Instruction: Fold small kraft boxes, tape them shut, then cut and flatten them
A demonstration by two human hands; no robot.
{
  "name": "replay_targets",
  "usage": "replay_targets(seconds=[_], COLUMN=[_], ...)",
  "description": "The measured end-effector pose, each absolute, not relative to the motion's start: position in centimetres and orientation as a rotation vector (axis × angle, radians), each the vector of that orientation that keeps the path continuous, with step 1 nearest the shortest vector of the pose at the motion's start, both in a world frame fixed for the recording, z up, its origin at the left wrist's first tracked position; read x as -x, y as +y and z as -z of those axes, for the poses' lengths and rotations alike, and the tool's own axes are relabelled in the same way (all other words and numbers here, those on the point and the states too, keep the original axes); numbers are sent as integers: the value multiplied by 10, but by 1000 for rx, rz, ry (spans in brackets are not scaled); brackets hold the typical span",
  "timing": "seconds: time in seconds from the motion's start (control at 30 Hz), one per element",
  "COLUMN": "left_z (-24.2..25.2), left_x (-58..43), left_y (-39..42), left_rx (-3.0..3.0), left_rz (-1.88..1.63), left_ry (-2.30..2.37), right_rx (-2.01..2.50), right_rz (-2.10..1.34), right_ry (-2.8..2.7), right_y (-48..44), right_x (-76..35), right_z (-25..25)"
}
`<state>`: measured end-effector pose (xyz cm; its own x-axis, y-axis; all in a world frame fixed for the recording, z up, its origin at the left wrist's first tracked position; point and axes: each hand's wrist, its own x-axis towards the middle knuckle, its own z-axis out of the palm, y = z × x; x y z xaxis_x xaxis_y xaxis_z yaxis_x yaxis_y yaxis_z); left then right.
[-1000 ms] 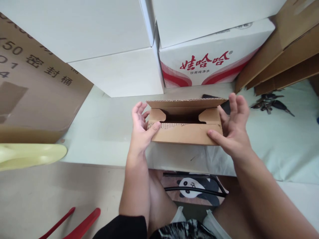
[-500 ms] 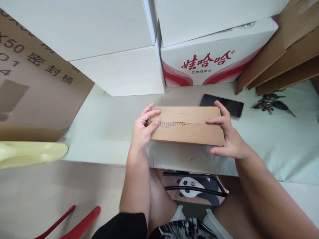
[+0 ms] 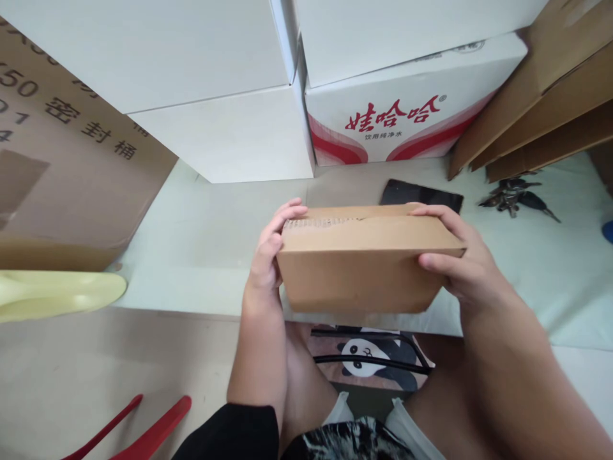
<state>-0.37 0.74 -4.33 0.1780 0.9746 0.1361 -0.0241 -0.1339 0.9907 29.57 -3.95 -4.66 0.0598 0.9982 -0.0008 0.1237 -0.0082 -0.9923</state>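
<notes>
A small brown cardboard box (image 3: 359, 271) with its top flaps folded shut is lifted off the pale table (image 3: 201, 255) and tilted toward me. My left hand (image 3: 268, 262) grips its left end, fingers curled over the top edge. My right hand (image 3: 460, 262) clasps the right end, fingers over the top and thumb on the front face.
White cartons (image 3: 225, 140) and a red-printed carton (image 3: 397, 121) stand at the back. A large brown carton (image 3: 71, 166) is at left, flat cardboard sheets (image 3: 541, 121) at right. A black phone (image 3: 421, 193) and keys (image 3: 514, 193) lie behind the box. A pale yellow object (image 3: 57, 291) is at left.
The box's flaps were open, then pressed shut on the table. Now both hands have raised the closed box and tipped it toward me.
</notes>
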Motion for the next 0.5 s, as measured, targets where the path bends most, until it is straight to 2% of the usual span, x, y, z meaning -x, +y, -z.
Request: replay_targets(seconds=[0.1, 0.2, 0.37, 0.5], left_z=[41, 40, 40, 42], left_x=[1, -5, -14, -16], left_y=[-1, -2, 4, 11], left_rx=[-1430, -1280, -981, -748], left_rz=[-1109, -1074, -1163, -1167], left_ry=[930, 933, 1024, 1159], right_rx=[1392, 1409, 1499, 1341], right_rz=[-1463, -1591, -1528, -1225], right_ry=[-877, -708, -815, -1217], right_y=[-38, -34, -32, -37], right_x=[-294, -288, -284, -292], right_z=[37, 38, 52, 65])
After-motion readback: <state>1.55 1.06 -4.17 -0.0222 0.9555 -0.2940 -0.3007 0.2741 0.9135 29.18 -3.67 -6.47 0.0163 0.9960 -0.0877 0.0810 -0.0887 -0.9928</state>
